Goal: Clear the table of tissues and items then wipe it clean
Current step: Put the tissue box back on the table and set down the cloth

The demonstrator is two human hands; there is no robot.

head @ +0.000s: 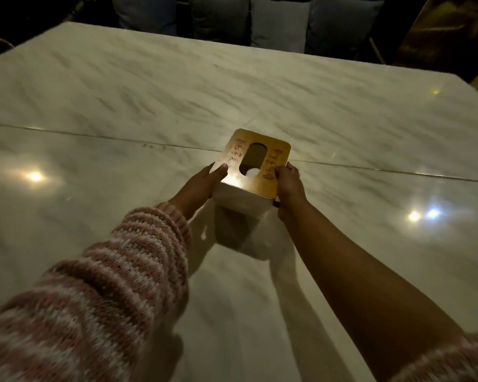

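The left hand (pixel 202 183) gripped the left side of the box (pixel 243 201), thumb pressed on the edge of the lid (pixel 265 183), palm against the wall. The right hand (pixel 289 186) clasped the opposite side, fingertips at the lid's rim. The box stood between them at mid-bench (pixel 122 106); whether resting or just raised could not be told. It was squarish and round-cornered, with pale smooth walls, a glossy wooden lid with reddish handwriting and an oval slot showing white tissue (pixel 252 172). The bench was polished veined marble with a thin seam. A striped knit sleeve (pixel 122 271) covered the left forearm.
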